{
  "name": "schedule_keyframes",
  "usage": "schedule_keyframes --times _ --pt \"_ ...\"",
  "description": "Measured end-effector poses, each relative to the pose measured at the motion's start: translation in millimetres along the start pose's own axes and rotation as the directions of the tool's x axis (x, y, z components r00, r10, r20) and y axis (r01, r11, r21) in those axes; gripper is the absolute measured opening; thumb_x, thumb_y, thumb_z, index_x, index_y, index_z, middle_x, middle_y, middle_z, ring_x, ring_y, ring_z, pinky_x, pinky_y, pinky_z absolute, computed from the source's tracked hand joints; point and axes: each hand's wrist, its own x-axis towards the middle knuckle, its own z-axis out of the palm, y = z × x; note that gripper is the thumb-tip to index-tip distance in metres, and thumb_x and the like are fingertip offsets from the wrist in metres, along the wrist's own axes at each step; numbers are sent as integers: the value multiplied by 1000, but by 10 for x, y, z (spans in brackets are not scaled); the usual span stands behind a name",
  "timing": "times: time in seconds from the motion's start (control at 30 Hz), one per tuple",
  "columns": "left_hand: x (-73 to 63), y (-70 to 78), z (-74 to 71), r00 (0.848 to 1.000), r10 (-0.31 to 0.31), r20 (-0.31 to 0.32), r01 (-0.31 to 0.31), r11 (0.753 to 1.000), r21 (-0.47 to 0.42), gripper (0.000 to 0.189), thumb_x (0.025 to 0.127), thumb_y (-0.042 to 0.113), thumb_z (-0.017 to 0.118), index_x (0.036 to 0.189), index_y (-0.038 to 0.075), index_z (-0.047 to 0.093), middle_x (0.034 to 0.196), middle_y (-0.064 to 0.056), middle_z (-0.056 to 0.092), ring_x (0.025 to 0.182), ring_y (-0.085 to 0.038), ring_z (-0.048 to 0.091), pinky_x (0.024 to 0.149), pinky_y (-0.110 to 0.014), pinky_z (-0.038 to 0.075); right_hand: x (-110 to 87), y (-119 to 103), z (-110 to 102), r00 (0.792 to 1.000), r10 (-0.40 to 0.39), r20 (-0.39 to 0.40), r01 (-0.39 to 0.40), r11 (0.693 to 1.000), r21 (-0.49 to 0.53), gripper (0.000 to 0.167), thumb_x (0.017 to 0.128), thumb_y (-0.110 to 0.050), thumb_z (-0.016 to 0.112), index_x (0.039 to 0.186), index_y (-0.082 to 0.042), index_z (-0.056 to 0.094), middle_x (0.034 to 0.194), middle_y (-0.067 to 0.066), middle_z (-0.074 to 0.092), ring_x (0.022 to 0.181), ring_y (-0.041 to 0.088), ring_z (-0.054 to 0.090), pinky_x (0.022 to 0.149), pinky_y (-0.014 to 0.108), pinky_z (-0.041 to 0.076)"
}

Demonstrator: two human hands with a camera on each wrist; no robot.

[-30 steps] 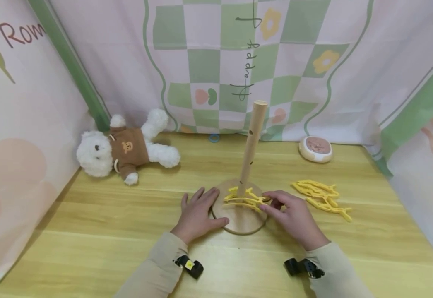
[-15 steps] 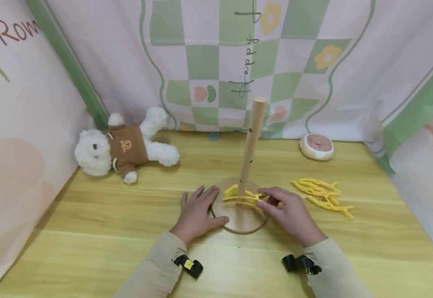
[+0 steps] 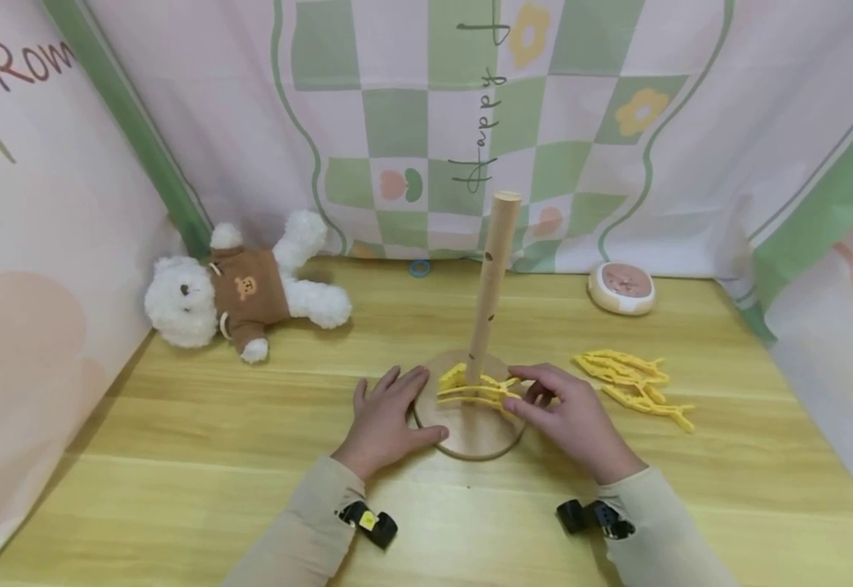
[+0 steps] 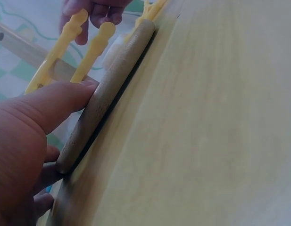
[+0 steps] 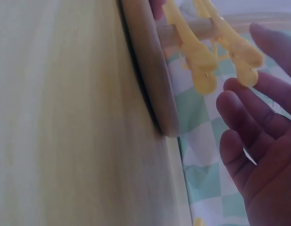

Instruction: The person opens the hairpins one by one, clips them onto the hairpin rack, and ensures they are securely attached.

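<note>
A wooden pole [image 3: 496, 277] with small dark holes stands upright on a round wooden base [image 3: 474, 440]. Near its foot, yellow branch-like plastic pieces [image 3: 466, 391] lie across the pole, with knobbed ends visible in both wrist views. My left hand [image 3: 386, 424] rests at the base's left edge, its fingers spread and its thumb [image 4: 65, 101] against the rim. My right hand [image 3: 569, 412] is at the right ends of the yellow pieces. In the right wrist view its fingers touch or nearly touch one knobbed end, while the thumb [image 5: 272, 44] stands apart from it.
More yellow branch-like pieces [image 3: 635, 387] lie in a pile to the right. A plush toy in a brown top [image 3: 250, 289] lies back left. A round white-and-pink object [image 3: 621, 287] and a small blue ring [image 3: 419, 268] are by the rear curtain [image 3: 397, 122].
My right hand has shifted slightly left, and its thumb and forefinger have spread a little around the yellow ends. The left hand stays at the base. The head view has shifted slightly.
</note>
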Motion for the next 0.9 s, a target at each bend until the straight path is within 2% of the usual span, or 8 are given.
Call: schedule_keyframes --times 0.17,0.37,0.5,0.7,0.9 --pt "-7 2 -6 1000 -5 1 5 1000 -7 91 82 60 73 155 17 40 159 1 38 150 -32 24 115 -68 0 -19 30 -68 999 29 -27 -28 999 24 40 87 -30 80 120 -9 71 107 0 71 85 10 62 75 32 54" --pt "-5 1 1 1000 -4 -1 4 1000 -5 91 82 60 73 155 17 40 159 1 39 150 -32 24 115 -68 0 -36 121 -192 996 9 -93 -10 1000 -17 27 87 -20 80 111 -9 73 103 3 73 83 9 61 73 22 51" --pt "-11 3 -1 1000 -4 -1 4 1000 -12 91 82 60 74 155 17 40 159 1 39 150 -32 24 115 -67 0 -39 219 -296 990 18 -140 -24 999 -43 25 87 -17 80 110 -9 74 101 4 73 82 8 61 73 17 48" --pt "-14 3 0 1000 -2 1 2 1000 -18 91 82 60 74 155 16 40 159 0 39 150 -33 24 115 -68 0 -58 378 -493 977 101 -187 -118 990 -80 28 89 -22 79 112 -7 73 99 6 72 81 7 59 71 15 47" --pt "-15 9 -3 1000 -2 2 2 1000 -17 91 82 60 74 155 16 40 159 0 38 150 -33 24 115 -68 -1 -116 576 -662 956 191 -223 -214 974 -81 32 91 -26 76 116 -6 72 99 8 70 80 5 56 67 12 45"
